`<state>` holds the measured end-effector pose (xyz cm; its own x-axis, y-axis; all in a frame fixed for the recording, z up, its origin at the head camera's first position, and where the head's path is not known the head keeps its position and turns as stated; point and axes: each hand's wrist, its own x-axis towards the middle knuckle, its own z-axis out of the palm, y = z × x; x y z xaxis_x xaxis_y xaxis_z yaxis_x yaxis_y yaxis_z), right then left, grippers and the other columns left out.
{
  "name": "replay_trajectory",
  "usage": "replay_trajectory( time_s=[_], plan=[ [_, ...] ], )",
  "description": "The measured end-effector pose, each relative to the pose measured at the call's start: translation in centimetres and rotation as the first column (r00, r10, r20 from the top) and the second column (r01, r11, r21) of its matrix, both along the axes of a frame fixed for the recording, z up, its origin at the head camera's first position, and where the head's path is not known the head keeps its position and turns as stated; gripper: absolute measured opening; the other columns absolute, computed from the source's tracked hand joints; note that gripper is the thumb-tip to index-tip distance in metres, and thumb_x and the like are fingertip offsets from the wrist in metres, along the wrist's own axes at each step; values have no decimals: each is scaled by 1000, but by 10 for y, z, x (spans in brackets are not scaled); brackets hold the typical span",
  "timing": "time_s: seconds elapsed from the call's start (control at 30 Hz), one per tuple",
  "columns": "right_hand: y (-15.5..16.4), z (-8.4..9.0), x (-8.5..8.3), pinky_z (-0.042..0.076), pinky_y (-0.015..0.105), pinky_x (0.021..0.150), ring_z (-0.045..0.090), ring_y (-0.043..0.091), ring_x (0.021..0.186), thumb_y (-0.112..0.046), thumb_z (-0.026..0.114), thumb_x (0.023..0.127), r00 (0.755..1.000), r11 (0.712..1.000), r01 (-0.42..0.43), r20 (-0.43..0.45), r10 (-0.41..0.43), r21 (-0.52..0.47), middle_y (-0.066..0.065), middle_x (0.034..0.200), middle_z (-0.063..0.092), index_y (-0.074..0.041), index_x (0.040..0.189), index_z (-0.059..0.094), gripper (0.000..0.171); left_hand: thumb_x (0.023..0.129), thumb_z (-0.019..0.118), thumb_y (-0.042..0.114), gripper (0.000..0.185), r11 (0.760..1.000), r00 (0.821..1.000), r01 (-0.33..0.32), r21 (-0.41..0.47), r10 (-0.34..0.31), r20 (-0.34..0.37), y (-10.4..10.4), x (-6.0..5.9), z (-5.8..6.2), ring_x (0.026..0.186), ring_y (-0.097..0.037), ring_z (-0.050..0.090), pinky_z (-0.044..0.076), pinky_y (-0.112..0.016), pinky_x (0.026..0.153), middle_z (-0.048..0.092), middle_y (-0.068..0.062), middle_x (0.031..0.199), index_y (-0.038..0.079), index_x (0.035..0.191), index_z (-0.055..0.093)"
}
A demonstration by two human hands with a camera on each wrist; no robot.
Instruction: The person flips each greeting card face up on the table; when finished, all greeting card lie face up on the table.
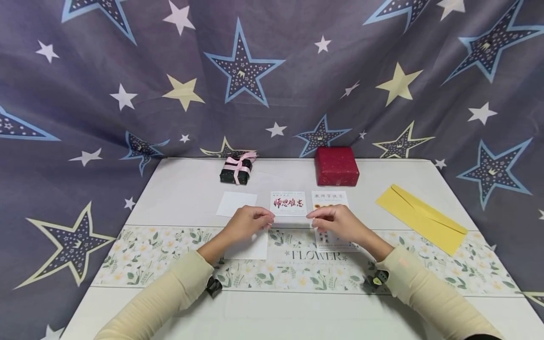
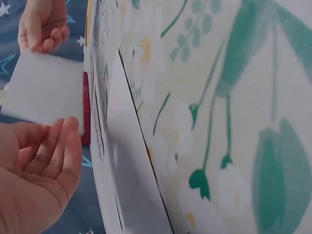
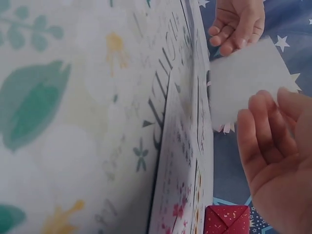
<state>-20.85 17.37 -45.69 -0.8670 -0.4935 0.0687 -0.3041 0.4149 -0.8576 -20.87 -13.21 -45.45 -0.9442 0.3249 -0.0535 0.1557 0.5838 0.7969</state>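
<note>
A white card (image 1: 288, 202) with red brush-style Chinese characters is held up off the table between both hands, its printed face toward the head view. My left hand (image 1: 250, 224) pinches its lower left corner between thumb and fingers. At the lower right corner, my right hand (image 1: 340, 223) pinches it the same way. Both wrist views show the plain back of the card (image 2: 46, 87). Below the left hand lies a blank white card (image 1: 250, 249). A card with floral print (image 3: 178, 187) lies under the right hand, partly covered in the head view.
Another blank card (image 1: 229, 202) and a card with sunflowers (image 1: 329, 196) lie farther back. Behind them stand a black gift box (image 1: 231, 175) with pink ribbon and a red wrapped box (image 1: 336, 166). A yellow envelope (image 1: 418, 217) rests at the right. A starred curtain (image 1: 272, 85) hangs behind.
</note>
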Motion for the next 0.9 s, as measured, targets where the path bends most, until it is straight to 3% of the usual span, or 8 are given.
replay_trajectory(
  time_s=[0.13, 0.27, 0.43, 0.6, 0.73, 0.9],
  plan=[
    [2, -1, 1, 53, 20, 63, 66, 11, 72, 4, 68, 90, 998, 999, -51, -20, 52, 18, 14, 90, 74, -2, 117, 75, 28, 99, 67, 27, 18, 1000, 1000, -23, 6, 22, 22, 1, 0, 1, 81, -8, 72, 56, -26, 78, 79, 2, 89, 16, 105, 80],
    [5, -3, 2, 57, 26, 65, 69, 22, 74, 15, 53, 88, 992, 992, -123, 35, 124, -11, 22, 88, 73, 4, 122, 70, 40, 97, 69, 23, 16, 1000, 1000, -16, -16, 16, -4, 2, 0, 3, 89, -10, 72, 57, -29, 85, 79, 0, 100, 16, 106, 79],
    [5, -5, 4, 52, 23, 57, 68, 33, 73, 0, 56, 98, 991, 995, -97, 91, 96, 1, 21, 84, 74, -1, 121, 72, 28, 96, 69, 15, 19, 996, 994, 61, -71, -68, -87, 5, 1, -1, 90, -12, 70, 57, -29, 85, 77, -1, 99, 11, 113, 77],
    [1, -10, 8, 48, 21, 59, 63, 18, 65, -11, 68, 96, 996, 995, -58, 76, 52, 78, 10, 82, 74, -9, 122, 72, 27, 94, 70, 13, 28, 979, 983, 124, -163, -143, -116, 8, 5, -5, 86, -8, 68, 57, -27, 85, 75, 3, 93, 9, 122, 73],
    [-1, -15, 11, 50, 21, 64, 56, 4, 63, -10, 71, 92, 994, 978, -106, 9, 106, 180, -5, 80, 71, -8, 137, 63, 45, 95, 70, 16, 37, 955, 978, 149, -256, -181, -108, 11, 9, -7, 77, -4, 61, 54, -24, 78, 70, 7, 89, 11, 132, 68],
    [-3, -19, 12, 50, 20, 66, 53, -1, 62, -11, 72, 92, 981, 949, -176, -30, 190, 260, -13, 75, 66, -3, 144, 56, 55, 95, 71, 24, 43, 914, 964, 165, -371, -229, -134, 14, 15, -7, 71, -5, 53, 47, -25, 70, 63, 11, 81, 14, 136, 66]
  ],
)
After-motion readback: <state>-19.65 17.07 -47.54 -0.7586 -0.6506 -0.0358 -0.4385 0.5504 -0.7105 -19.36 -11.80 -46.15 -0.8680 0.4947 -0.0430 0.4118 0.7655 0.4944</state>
